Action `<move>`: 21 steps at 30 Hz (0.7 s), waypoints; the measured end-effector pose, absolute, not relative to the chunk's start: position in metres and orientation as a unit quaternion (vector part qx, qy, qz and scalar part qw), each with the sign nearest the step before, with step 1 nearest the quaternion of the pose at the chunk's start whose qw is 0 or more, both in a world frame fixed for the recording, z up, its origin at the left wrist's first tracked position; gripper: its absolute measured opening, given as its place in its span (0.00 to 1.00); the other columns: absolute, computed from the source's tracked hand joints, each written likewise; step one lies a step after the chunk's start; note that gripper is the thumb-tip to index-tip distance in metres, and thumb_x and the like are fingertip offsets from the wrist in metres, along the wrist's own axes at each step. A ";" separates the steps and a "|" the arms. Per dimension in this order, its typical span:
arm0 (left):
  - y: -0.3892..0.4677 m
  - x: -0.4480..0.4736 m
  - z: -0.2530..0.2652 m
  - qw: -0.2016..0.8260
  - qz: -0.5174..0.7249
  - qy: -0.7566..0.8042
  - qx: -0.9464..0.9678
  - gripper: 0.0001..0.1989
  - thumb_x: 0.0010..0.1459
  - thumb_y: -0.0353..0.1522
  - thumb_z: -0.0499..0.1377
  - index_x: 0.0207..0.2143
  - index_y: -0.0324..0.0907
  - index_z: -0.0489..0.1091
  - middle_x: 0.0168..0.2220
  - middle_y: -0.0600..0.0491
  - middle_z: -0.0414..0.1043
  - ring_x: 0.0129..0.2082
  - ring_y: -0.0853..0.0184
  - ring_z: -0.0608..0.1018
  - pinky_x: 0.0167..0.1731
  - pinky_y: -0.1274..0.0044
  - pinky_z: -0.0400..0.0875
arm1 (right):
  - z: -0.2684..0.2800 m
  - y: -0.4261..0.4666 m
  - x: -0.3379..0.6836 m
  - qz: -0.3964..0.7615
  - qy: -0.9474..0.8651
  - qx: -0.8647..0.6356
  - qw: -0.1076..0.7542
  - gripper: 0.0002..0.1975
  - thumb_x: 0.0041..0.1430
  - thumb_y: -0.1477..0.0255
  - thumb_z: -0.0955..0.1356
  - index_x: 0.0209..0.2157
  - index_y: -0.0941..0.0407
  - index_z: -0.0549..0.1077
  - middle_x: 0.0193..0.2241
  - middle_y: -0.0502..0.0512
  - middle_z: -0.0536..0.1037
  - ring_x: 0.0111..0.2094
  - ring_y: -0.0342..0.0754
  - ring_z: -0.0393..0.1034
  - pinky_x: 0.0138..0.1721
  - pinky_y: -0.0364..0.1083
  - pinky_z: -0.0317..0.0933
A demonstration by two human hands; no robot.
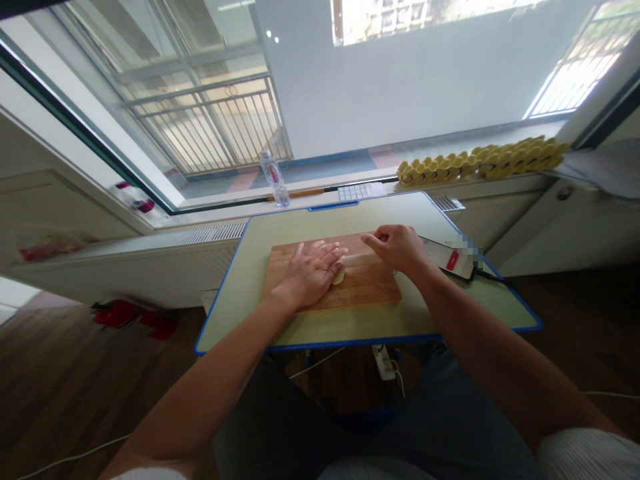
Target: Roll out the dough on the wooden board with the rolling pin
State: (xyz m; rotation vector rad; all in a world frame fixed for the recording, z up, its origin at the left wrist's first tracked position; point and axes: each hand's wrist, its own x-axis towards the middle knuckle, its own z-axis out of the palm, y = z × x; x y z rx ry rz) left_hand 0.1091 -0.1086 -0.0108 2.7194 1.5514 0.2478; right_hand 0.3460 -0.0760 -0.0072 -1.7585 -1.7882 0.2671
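Note:
A light wooden rolling pin (364,261) lies across a brown wooden board (367,288), partly hidden by both hands. My left hand (314,270) is flat with its fingers stretched out, over the pin's left part. Beside its thumb, a small pale piece of dough (339,276) shows on the board, partly covered by the hand. Curled fingers of my right hand (399,247) close round the pin's right end, near the board's right edge.
The board rests on a pale green table (345,325) with a blue edge. A phone (450,259) with a cable lies right of my right hand. A plastic bottle (275,179) and a yellow wavy object (480,163) stand along the windowsill. A power strip (383,363) is below the table.

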 end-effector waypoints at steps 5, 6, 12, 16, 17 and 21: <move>-0.128 0.111 -0.010 -0.009 0.095 0.494 0.864 0.25 0.76 0.47 0.42 0.68 0.58 0.63 0.72 0.56 0.64 0.72 0.59 0.61 0.72 0.49 0.47 | -0.010 -0.074 0.347 0.105 -0.682 -0.662 0.292 0.20 0.60 0.51 0.69 0.29 0.51 0.84 0.27 0.52 0.83 0.31 0.49 0.73 0.31 0.45 0.54; -0.132 0.111 -0.010 -0.011 0.097 0.494 0.864 0.25 0.76 0.48 0.43 0.69 0.57 0.62 0.72 0.55 0.63 0.73 0.59 0.61 0.72 0.49 0.47 | -0.010 -0.074 0.348 0.106 -0.683 -0.662 0.290 0.19 0.60 0.52 0.69 0.29 0.51 0.84 0.27 0.52 0.83 0.31 0.49 0.74 0.31 0.45 0.54; -0.162 0.113 -0.019 -0.007 0.096 0.492 0.865 0.30 0.74 0.50 0.44 0.73 0.54 0.56 0.73 0.52 0.60 0.73 0.56 0.61 0.73 0.51 0.47 | -0.009 -0.075 0.347 0.110 -0.686 -0.661 0.285 0.17 0.59 0.53 0.70 0.30 0.50 0.84 0.29 0.52 0.84 0.33 0.49 0.75 0.32 0.45 0.56; -0.175 0.113 -0.022 0.011 0.095 0.498 0.862 0.30 0.75 0.48 0.43 0.75 0.55 0.53 0.74 0.53 0.57 0.74 0.58 0.59 0.72 0.56 0.49 | -0.008 -0.076 0.346 0.116 -0.698 -0.652 0.274 0.17 0.59 0.54 0.70 0.31 0.50 0.85 0.30 0.52 0.85 0.33 0.49 0.76 0.33 0.45 0.58; -0.176 0.113 -0.022 0.015 0.096 0.501 0.860 0.29 0.76 0.48 0.42 0.75 0.55 0.53 0.74 0.53 0.57 0.74 0.60 0.59 0.72 0.57 0.49 | -0.009 -0.076 0.346 0.114 -0.700 -0.650 0.273 0.17 0.59 0.53 0.70 0.31 0.50 0.85 0.30 0.52 0.85 0.33 0.49 0.75 0.33 0.45 0.58; -0.170 0.115 -0.019 0.015 0.105 0.512 0.852 0.28 0.76 0.48 0.42 0.73 0.57 0.57 0.73 0.55 0.59 0.73 0.61 0.61 0.72 0.58 0.50 | -0.012 -0.073 0.347 0.105 -0.700 -0.652 0.273 0.19 0.59 0.52 0.69 0.31 0.51 0.85 0.28 0.52 0.84 0.32 0.50 0.75 0.33 0.45 0.58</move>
